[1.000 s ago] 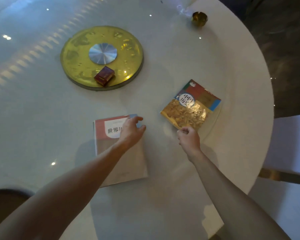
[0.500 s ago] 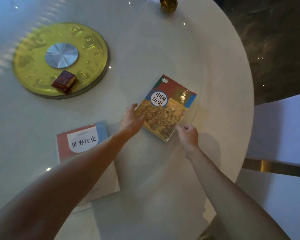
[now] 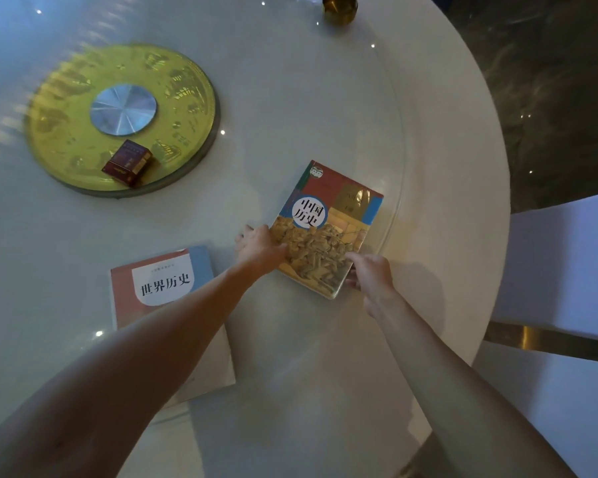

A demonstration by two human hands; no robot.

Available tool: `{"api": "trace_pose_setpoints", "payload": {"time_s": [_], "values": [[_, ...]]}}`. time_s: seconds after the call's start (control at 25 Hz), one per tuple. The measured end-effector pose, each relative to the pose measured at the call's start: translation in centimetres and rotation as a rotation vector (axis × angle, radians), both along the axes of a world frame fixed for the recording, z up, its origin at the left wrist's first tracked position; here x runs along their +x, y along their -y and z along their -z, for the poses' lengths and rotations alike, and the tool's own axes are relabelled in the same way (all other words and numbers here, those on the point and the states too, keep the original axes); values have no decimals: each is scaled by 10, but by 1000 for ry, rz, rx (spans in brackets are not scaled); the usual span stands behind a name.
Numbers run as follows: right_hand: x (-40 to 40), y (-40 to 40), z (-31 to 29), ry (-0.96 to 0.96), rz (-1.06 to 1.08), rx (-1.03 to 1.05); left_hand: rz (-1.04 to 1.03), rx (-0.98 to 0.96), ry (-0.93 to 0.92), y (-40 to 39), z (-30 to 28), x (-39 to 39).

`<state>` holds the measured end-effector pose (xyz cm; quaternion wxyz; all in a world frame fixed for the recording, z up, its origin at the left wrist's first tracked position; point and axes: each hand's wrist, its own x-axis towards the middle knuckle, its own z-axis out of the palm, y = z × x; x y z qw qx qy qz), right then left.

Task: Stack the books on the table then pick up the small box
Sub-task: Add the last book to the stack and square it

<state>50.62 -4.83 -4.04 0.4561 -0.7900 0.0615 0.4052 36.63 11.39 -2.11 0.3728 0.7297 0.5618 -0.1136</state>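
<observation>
Two books lie on the round white table (image 3: 325, 81). The colourful book (image 3: 339, 215), with a blue circle and a tan picture on its cover, lies at the centre right. My left hand (image 3: 259, 248) grips its left edge, thumb on the cover. My right hand (image 3: 372, 274) holds its near right corner. The red, white and blue book (image 3: 163, 281) lies flat at the left, partly under my left forearm. A small dark red box (image 3: 128, 162) rests on the near rim of the yellow turntable (image 3: 183, 81).
A small brass cup (image 3: 340, 8) stands at the table's far edge. The table's rim curves down the right side, with a white chair (image 3: 563, 267) and dark floor beyond it.
My left hand left the red and white book and moved right onto the colourful book's left edge. My right hand took a firmer hold on its near corner. The camera shifted right.
</observation>
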Motion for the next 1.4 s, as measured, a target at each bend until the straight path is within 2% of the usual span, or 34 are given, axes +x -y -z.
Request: {"api": "trace_pose_setpoints", "payload": {"time_s": [0.12, 0.24, 0.48, 0.6, 0.76, 0.96, 1.16, 1.4], "values": [[-11, 7, -9, 48, -12, -60, -103, -125, 137, 7, -8, -16], [-26, 12, -14, 87, -60, -71, -99, -216, 227, 14, -14, -30], [-67, 8, -42, -23, -72, 40, -318, -402, 456, 24, -49, -104], [-104, -9, -55, -6, -210, 78, -421, -351, 534, 29, -51, -162], [-165, -33, -53, 79, -372, 61, -562, -193, 467, 46, -37, -229], [-215, -41, -42, 161, -546, -17, -663, -96, 388, 63, -20, -282], [-237, -45, -32, 298, -699, -82, -612, 52, 240, 70, -11, -310], [-246, -45, -24, 466, -869, -191, -540, 28, 118, 72, 3, -327]]}}
